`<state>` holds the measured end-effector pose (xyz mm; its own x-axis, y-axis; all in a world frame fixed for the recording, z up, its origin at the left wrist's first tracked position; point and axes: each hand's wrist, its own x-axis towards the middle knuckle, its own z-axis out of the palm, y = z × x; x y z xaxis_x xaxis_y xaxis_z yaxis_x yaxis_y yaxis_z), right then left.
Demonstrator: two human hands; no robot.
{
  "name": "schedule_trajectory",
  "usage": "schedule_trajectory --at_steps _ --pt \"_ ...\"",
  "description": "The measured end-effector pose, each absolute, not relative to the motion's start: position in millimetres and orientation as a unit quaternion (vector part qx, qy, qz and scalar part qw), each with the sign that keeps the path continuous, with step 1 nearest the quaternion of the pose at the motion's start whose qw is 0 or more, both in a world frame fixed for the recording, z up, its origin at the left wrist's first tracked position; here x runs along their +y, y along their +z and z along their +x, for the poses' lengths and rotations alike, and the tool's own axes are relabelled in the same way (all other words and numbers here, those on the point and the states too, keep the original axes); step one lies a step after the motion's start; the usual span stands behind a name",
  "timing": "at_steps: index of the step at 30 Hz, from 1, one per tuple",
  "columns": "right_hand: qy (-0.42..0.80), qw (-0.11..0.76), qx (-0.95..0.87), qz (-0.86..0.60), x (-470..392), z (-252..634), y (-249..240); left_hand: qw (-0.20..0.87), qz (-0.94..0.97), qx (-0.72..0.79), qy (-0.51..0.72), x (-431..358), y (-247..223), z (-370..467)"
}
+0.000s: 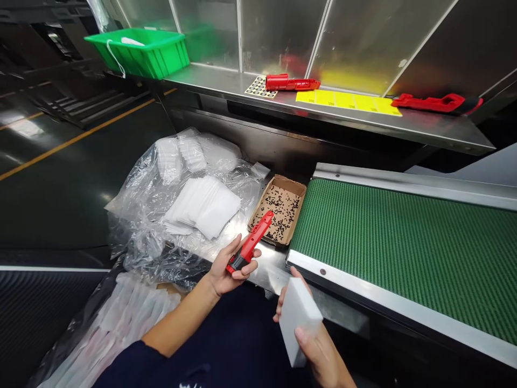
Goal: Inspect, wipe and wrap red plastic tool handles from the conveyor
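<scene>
My left hand (230,265) is closed around a red plastic housing part (255,235) with a black section near its lower end. The part points up and to the right, its tip in front of the cardboard tray (299,215) of small black screw-like pieces. In my right hand (319,350) is a thick white block (298,315), which looks like foam or a stack of foam sheets. My thumb lies on its near face and the fingers wrap behind it. The two held things are apart.
Stacked white foam pouches (202,205) lie on clear plastic wrap (137,199). A green conveyor belt (404,242) runs right. The metal shelf (226,80) bears a green bin (161,56), red parts (291,83) and yellow labels (347,101). Wrapped parts (121,318) sit lower left.
</scene>
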<state>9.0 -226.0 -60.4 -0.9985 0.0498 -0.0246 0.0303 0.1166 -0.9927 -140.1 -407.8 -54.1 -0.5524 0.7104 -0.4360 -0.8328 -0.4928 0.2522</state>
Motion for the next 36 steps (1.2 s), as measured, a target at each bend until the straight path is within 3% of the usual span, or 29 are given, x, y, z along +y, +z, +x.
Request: schedule_trajectory --at_steps 3,8,11,15,26,36 --pt "0.631 0.012 -0.776 -0.018 -222.6 11.9 -67.3 0.464 -0.136 0.215 0.848 -406.5 -55.3 -132.7" --pt "0.431 0.264 -0.860 0.067 -213.3 0.6 -61.9 0.450 -0.099 0.273 0.845 -401.8 -63.4 -125.8" --pt "0.295 0.330 -0.892 0.086 -214.4 -8.1 -48.5 0.487 -0.038 0.285 0.825 -399.6 -64.0 -122.4" --pt "0.202 0.330 -0.917 0.095 -226.1 -15.2 -37.7 0.450 -0.051 0.301 0.840 -395.0 -59.0 -114.3" --pt "0.195 0.290 -0.922 0.165 -234.8 -17.9 -37.4 0.492 -0.026 0.273 0.826 -393.4 -57.8 -102.1" --pt "0.044 0.317 -0.944 0.078 -210.9 -26.3 -25.9 0.534 0.029 0.244 0.809 -399.2 -48.5 -98.4"
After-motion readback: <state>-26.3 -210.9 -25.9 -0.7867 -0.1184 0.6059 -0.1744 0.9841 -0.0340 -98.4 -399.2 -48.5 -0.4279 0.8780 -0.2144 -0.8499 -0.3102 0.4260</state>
